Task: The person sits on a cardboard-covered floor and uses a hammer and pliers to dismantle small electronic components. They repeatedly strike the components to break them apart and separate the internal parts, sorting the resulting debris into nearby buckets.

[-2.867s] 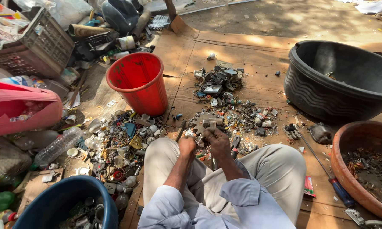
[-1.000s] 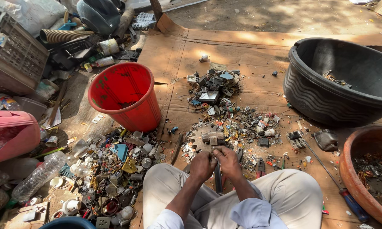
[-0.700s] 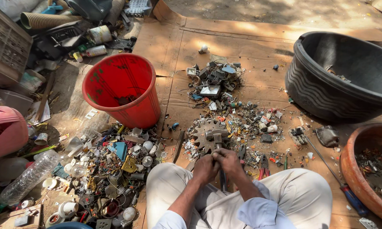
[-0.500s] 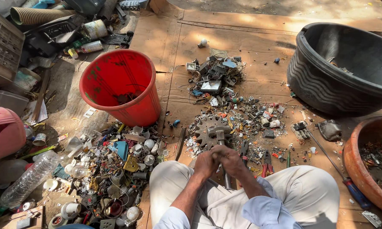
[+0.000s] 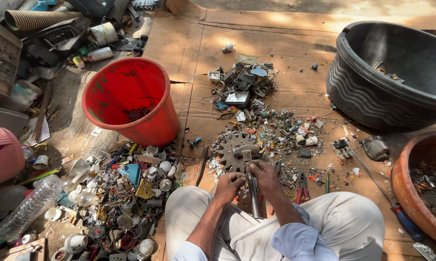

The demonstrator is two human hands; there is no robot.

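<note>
**Both hands on a metal rod over the scrap pile**

A grey metal rod (image 5: 253, 193) stands between the seated person's knees, its top end near a toothed gear wheel (image 5: 236, 152) lying on the cardboard floor (image 5: 285, 34). The left hand (image 5: 229, 186) is clenched around the rod's upper part; the right hand (image 5: 264, 175) presses on it from the other side, its grip partly hidden. Red-handled pliers (image 5: 302, 186) lie just right. Farther out stand a red bucket (image 5: 131, 104), a black tub (image 5: 392, 72) and a brown basin (image 5: 423, 183).

My left hand (image 5: 229, 183) and right hand (image 5: 265, 175) meet just above my knees, fingers curled in a closed grip, forearms angled inward, both wrists bent down.
</note>
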